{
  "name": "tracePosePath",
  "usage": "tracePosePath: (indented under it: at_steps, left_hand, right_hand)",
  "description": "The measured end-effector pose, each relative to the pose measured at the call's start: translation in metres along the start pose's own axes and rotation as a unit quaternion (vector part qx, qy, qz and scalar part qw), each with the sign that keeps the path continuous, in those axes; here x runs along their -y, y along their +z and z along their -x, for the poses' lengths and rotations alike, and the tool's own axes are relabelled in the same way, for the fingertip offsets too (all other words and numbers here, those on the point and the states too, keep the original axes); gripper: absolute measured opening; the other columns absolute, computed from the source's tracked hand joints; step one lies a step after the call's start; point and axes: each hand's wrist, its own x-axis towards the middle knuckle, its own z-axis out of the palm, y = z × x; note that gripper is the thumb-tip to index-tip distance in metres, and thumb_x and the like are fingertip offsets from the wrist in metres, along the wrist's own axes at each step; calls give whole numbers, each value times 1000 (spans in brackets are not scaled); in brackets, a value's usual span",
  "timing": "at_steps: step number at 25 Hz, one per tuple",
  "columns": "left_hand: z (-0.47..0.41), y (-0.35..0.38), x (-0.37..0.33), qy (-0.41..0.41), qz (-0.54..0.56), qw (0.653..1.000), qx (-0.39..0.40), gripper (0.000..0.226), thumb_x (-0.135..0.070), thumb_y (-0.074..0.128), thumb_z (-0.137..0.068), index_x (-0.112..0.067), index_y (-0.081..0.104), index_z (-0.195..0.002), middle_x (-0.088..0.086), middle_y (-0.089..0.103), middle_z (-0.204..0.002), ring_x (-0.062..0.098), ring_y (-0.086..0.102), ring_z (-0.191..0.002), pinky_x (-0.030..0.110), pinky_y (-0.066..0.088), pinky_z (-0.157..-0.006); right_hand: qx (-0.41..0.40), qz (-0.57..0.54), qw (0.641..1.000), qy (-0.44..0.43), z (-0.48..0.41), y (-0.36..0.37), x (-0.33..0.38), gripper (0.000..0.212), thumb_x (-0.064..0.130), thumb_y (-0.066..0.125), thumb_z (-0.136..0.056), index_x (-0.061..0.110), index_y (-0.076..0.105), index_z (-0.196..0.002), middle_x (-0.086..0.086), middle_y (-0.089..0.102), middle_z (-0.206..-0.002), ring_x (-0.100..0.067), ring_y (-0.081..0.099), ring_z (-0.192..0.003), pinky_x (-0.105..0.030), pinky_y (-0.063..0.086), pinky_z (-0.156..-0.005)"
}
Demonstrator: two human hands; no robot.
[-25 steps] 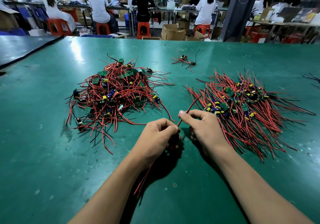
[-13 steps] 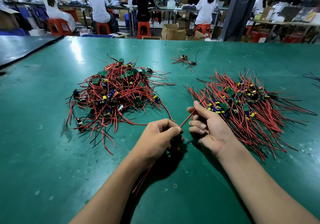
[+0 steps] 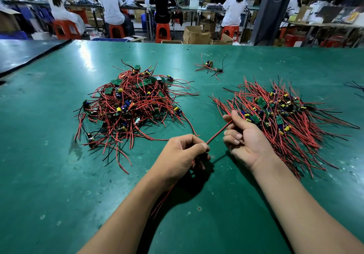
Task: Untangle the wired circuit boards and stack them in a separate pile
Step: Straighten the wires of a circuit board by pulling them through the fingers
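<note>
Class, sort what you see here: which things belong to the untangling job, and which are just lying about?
Job: tangled pile; sorted pile; red wire, held by left hand and right hand.
Lying about: cardboard boxes; orange stools; dark wires at far right.

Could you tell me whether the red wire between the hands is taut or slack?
Taut: the red wire runs in a straight line from the left hand up to the right hand, with no sag.

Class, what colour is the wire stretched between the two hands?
Red; the head view shows the wire between the left hand and right hand.
</note>
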Motion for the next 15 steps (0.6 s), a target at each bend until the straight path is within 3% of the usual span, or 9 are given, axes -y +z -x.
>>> tracePosePath:
  at_steps: [9,12,15]
  left_hand:
    - [1,-1,1,0,-2,1000,8,11,-2,60,-91,-2,63,-81,7,67,-64,18,55,-46,24,42,-49]
    - [-1,-2,3,-1,8,1000,-11,11,-2,59,-91,-1,64,-81,7,67,-63,18,55,-45,23,43,-47]
    - [-2,-4,4,-3,35,999,-33,14,-7,59,-93,-3,64,-82,9,68,-66,17,58,-47,22,47,-47]
  right_hand:
    - [30,-93,994,56,4,-3,9,35,20,60,-88,10,57,-54,4,35,-58,-4,23,-28,-14,18,-27]
    - [25,-28,999,21,3,-3,5,39,34,55,-98,9,64,-69,4,38,-61,-3,25,-32,-13,20,-30]
    - [3,76,996,-35,2,-4,0,47,54,55,-92,9,69,-90,5,44,-65,-2,26,-38,-14,22,-34]
